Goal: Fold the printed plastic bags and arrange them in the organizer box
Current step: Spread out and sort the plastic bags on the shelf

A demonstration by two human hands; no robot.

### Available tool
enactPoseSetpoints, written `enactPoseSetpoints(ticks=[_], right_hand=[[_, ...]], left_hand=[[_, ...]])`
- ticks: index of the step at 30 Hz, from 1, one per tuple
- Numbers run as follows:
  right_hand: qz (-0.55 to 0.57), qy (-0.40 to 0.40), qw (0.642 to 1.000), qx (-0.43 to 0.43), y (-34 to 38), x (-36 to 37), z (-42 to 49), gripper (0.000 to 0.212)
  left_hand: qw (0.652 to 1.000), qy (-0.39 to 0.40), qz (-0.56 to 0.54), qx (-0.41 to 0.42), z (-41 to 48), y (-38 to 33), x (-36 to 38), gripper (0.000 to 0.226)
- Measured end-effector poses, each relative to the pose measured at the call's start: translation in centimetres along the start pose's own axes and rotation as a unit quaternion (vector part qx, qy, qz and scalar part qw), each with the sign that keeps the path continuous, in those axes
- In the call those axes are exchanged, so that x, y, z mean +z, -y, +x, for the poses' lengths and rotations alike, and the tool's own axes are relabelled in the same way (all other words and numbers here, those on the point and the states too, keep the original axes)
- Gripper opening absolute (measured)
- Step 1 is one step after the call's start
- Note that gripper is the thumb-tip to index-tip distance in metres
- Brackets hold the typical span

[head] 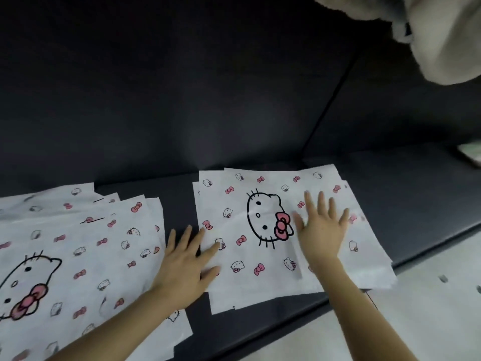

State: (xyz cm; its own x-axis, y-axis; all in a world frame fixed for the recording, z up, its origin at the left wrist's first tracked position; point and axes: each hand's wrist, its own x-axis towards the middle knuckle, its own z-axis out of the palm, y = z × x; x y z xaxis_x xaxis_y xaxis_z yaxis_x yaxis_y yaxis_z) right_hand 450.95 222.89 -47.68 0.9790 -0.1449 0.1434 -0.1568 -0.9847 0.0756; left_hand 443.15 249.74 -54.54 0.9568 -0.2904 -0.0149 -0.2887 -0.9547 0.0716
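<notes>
A white plastic bag (250,256) printed with a cartoon cat face and pink bows lies flat on top of a small stack of like bags on the dark seat. My left hand (183,267) rests flat on its left edge, fingers spread. My right hand (321,227) lies flat on the bag's right half, fingers apart, just right of the big cat print. A looser spread of several more printed bags (78,256) covers the seat at the left. No organizer box is in view.
The bags lie on a dark sofa seat (403,204) with its dark backrest (182,87) behind. A pale fluffy cloth (442,35) hangs at the top right. A light floor (429,308) shows at the bottom right; a small pale object (471,153) sits at the right edge.
</notes>
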Motion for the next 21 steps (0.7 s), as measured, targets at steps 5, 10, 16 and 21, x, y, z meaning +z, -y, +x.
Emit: enactPoseSetpoints(ticks=[5, 10, 16, 21], right_hand=[[0.04, 0.212, 0.964, -0.159, 4.1, 2.8, -5.0, 0.094], [-0.034, 0.112, 0.989, -0.093, 3.4, 2.5, -4.7, 0.054], [0.13, 0.012, 0.954, -0.268, 16.3, 0.2, -10.3, 0.052], [0.135, 0.056, 0.919, -0.367, 23.2, 1.5, -13.5, 0.066]], left_hand=[[0.999, 0.033, 0.027, 0.013, -0.2, -0.1, -0.2, 0.068], [0.999, 0.024, 0.043, -0.017, -2.5, 3.0, -1.8, 0.07], [0.997, 0.005, 0.064, -0.05, -7.4, 9.9, -4.1, 0.055], [0.987, 0.023, 0.053, -0.15, -15.0, 18.3, -5.4, 0.062]])
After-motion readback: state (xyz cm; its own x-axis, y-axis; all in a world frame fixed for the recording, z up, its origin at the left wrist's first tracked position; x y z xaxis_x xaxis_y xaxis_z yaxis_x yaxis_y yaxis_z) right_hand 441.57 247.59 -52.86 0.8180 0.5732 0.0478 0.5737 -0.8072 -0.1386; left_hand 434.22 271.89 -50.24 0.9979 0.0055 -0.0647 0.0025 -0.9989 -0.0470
